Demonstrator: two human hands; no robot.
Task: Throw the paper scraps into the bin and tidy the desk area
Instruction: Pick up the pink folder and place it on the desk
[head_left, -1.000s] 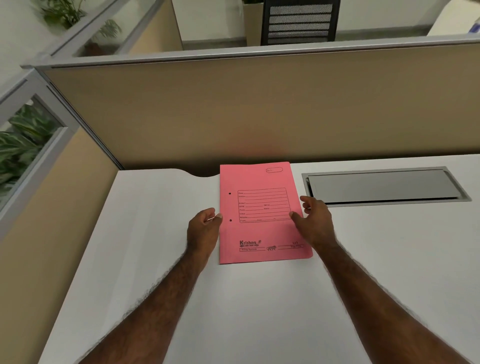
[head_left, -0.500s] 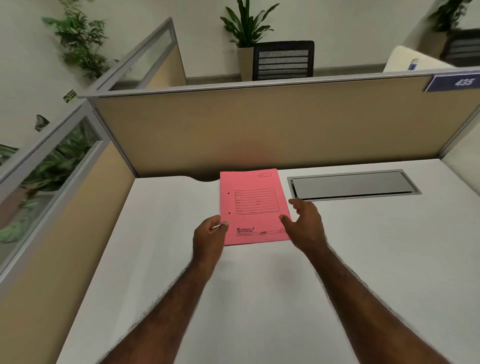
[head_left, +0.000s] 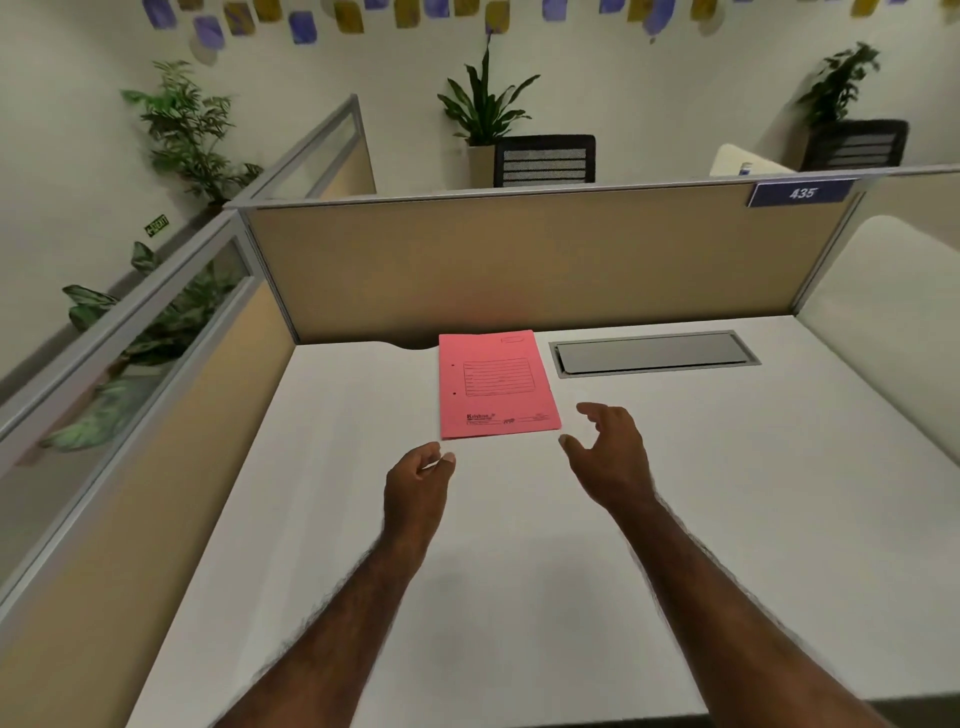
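A pink file folder (head_left: 497, 385) lies flat on the white desk (head_left: 519, 545), its far edge close to the beige partition. My left hand (head_left: 417, 486) hovers just short of the folder's near left corner, fingers loosely curled, holding nothing. My right hand (head_left: 613, 454) is off the folder's near right corner, fingers spread, holding nothing. Neither hand touches the folder. No paper scraps and no bin are in view.
A grey cable hatch (head_left: 654, 353) is set into the desk to the right of the folder. Beige partitions (head_left: 519, 265) wall the desk at the back and left. Plants and black chairs stand beyond them.
Both hands have let go of the pink folder and drawn back toward me. The folder stays flat near the partition. My head has lifted, showing more of the room.
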